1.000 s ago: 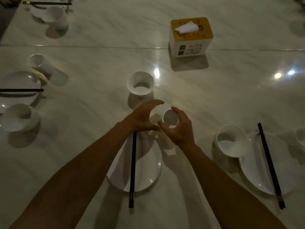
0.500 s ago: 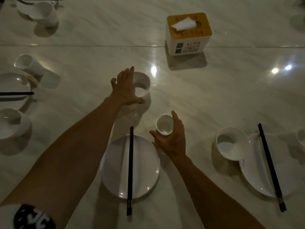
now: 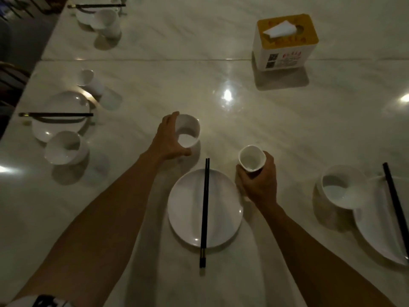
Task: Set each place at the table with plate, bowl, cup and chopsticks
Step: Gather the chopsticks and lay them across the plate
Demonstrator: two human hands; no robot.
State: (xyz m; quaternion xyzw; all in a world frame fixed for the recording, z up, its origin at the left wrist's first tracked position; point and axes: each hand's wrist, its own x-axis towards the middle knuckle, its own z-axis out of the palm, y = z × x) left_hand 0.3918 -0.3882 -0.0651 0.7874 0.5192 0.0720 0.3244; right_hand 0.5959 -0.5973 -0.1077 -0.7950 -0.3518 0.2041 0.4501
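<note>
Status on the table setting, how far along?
Done: left plate, left chopsticks, left bowl, left cup are laid. In hand: middle plate carries middle chopsticks; left hand grips the bowl, right hand holds the cup. Left: settle both beside that plate. Also the right plate, right bowl, right chopsticks are down; no cup visible there.

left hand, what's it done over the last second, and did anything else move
The left hand drew away from the cup, reached out to the bowl, and now grips its side, thumb and fingers curled round it. The right hand kept hold of the cup by the plate's far right edge. Bowl, plate and chopsticks have not visibly moved.
</note>
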